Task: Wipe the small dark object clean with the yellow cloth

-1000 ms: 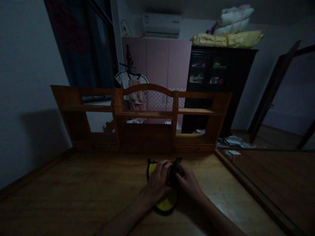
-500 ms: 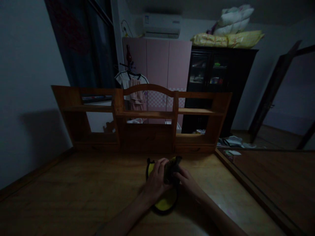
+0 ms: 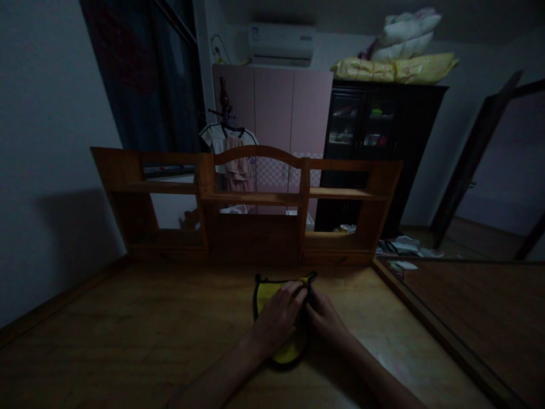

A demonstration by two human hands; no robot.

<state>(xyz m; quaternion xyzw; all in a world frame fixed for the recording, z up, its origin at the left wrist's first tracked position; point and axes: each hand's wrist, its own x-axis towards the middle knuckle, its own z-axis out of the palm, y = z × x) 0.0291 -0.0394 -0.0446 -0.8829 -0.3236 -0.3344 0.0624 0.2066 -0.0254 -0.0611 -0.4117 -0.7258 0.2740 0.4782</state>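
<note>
A yellow cloth piece (image 3: 264, 292) with black edging lies on the wooden surface (image 3: 170, 324), in the dim light. Its exact kind is hard to make out. My left hand (image 3: 279, 315) rests across its middle, fingers bent and closed on the cloth near the upper right corner. Close beside it, my right hand (image 3: 326, 318) pinches the right-hand edge of the same cloth. The fingertips of both hands nearly meet there and partly hide the cloth. Below my left hand, the rounded lower end shows yellow with a black rim.
A wooden shelf unit (image 3: 255, 197) stands along the far edge of the surface. To the right runs a raised wooden border (image 3: 426, 318). On the left is a white wall (image 3: 51, 170). Behind are a pink wardrobe (image 3: 272, 108) and a dark cabinet (image 3: 409, 125).
The dark patch between my hands is now covered, and more yellow shows at the upper left. My left hand has shifted slightly right and down over the cloth.
</note>
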